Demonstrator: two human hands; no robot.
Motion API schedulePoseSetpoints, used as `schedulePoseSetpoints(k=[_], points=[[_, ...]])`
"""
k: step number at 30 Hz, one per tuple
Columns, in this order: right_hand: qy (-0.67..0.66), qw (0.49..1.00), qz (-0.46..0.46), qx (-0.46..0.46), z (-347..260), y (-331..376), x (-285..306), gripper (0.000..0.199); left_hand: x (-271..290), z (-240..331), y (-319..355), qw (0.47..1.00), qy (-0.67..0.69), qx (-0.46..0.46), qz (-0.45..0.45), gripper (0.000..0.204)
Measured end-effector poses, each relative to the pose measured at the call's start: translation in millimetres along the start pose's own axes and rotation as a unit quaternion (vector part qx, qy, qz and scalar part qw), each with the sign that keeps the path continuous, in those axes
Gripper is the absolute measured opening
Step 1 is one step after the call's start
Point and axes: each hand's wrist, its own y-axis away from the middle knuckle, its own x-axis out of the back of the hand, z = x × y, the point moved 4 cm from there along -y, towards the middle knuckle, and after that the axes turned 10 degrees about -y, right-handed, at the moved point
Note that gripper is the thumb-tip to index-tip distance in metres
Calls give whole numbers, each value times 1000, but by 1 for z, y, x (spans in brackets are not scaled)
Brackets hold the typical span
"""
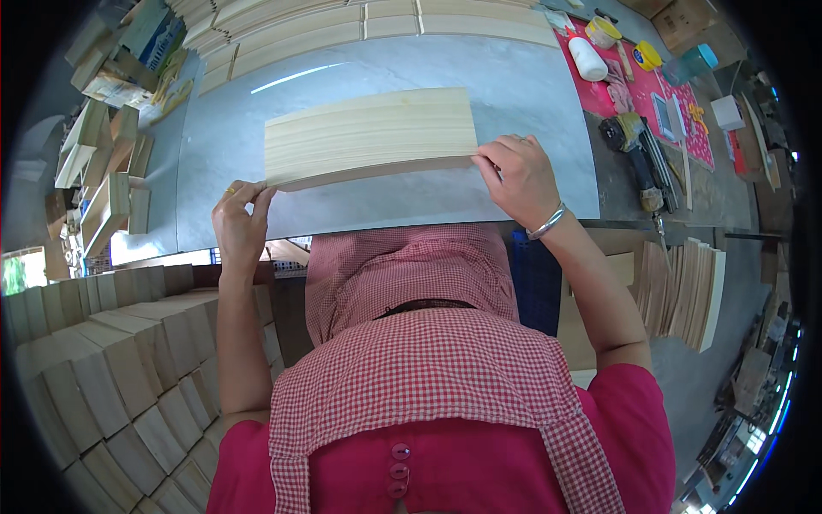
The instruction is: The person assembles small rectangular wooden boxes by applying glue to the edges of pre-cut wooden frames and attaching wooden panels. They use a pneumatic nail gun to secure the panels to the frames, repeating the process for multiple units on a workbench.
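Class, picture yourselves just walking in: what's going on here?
A person in a checked apron has both hands on a pale wooden piece at a grey table. The left hand pinches its near left corner, the right hand its near right corner. More pale wood lines the far side, and a power tool lies to the right.

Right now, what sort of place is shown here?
Probably a woodworking shop: pale, box-shaped wooden pieces are stacked at lower left, a dark, drill-like tool lies at right, and the left hand and right hand touch the near corners of a pale rectangular wooden panel.
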Motion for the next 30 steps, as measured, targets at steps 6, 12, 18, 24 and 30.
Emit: schedulePoseSetpoints(k=[6, 12, 18, 24, 30], points=[[-35, 999, -26, 0, 8, -1, 0, 12, -1, -2, -2, 1000, 5, -6, 7, 13], [-20, 999, -28, 30, 33, -14, 8, 12, -3, 13, 11, 1000, 5, -7, 4, 10], [-22, 996, -80, 32, 64, -31, 24, 10, 2, 48, 24, 970, -157, 28, -183, 24], [-27, 997, -66, 33, 65, -30, 24, 8, -3, 157, -39, 969, -112, -210, -69, 40], [-10, 995, -103, 7, 63, -30, 24, 11, -101, 189, -90, 962, -62, -258, -70, 60]])
